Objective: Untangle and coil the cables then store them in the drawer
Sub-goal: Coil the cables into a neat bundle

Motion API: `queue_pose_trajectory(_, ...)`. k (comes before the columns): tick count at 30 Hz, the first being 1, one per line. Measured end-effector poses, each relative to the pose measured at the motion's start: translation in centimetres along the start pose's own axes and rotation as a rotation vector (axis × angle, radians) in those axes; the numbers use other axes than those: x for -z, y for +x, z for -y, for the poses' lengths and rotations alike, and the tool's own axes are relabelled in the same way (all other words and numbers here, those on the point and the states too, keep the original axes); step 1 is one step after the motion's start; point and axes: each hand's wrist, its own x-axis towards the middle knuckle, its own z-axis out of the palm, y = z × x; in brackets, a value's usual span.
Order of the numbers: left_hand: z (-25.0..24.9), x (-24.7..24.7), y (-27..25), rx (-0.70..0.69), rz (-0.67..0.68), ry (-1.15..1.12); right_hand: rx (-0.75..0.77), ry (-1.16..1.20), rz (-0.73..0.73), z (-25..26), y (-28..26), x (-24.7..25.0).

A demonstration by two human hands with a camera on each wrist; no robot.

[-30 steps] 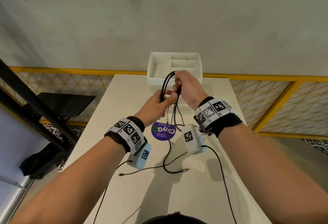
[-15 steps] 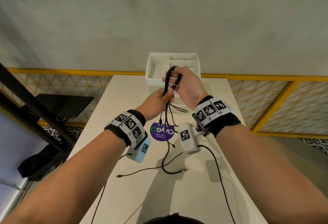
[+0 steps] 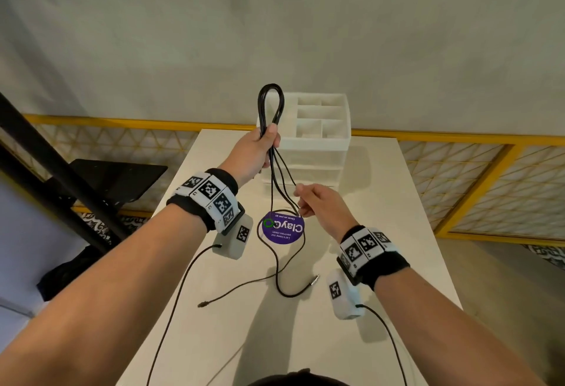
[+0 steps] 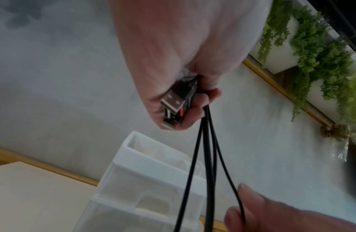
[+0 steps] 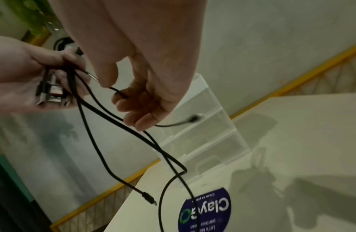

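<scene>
My left hand (image 3: 268,144) holds a bundle of black cables (image 3: 270,104) up over the table, a loop standing above the fist. In the left wrist view its fingers (image 4: 195,109) curl round the USB plugs (image 4: 173,106), and the strands (image 4: 204,157) hang down. Lower and to the right, my right hand (image 3: 301,202) pinches one thin hanging strand (image 5: 121,94) between its curled fingers (image 5: 141,109). Two loose cable ends (image 3: 315,279) (image 3: 202,304) lie on the white table (image 3: 382,202). The white drawer unit (image 3: 318,138) stands at the far edge, its drawers closed.
A round purple sticker (image 3: 282,226) lies on the table under the hanging strands. Thin leads run from both wrist cameras across the table's near part. A yellow railing (image 3: 458,141) runs behind the table, and a black frame (image 3: 46,156) stands to the left.
My left hand has lifted the bundle and now holds it alone. My right hand has let go of the loop's top and dropped to a hanging strand.
</scene>
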Motion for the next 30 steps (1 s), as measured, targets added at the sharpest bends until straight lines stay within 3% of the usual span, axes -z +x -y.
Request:
queue_pose_trajectory(3,0.3,-0.3,-0.3,-0.003,0.008,0.018,-0.045,0.001,0.048,-1.3,-0.2,-0.1)
queue_pose_trajectory(6,0.5,-0.5,-0.6,0.011,0.007,-0.019,-0.035,-0.152,0.049,-2.4,-0.7,-0.4)
queue_pose_trajectory(9,0.6,-0.7,-0.9,0.028,0.026,-0.042,0.019,-0.378,-0.073,-2.2,-0.7,-0.4)
queue_pose_trajectory(12,0.6,-1.4,-1.2,0.043,0.048,-0.098,0.144,-0.315,-0.198,-0.3,-0.6,-0.8)
queue_pose_trajectory(14,0.5,-1.9,-1.3,0.04,0.053,-0.139,0.189,-0.254,-0.12,1.0,-0.5,-1.5)
queue_pose_trajectory(19,0.4,-2.2,-1.0,0.027,0.014,-0.183,0.069,-0.151,0.043,0.7,-0.3,-3.6)
queue_pose_trajectory(24,-0.2,-1.5,-0.7,0.124,-0.007,-0.571,0.067,-0.125,0.058,-1.3,-1.3,-3.3)
queue_pose_trajectory(30,0.5,-0.3,-0.1,0.143,-0.124,-0.359,0.11,-0.359,-0.051,-0.5,-1.2,-0.6)
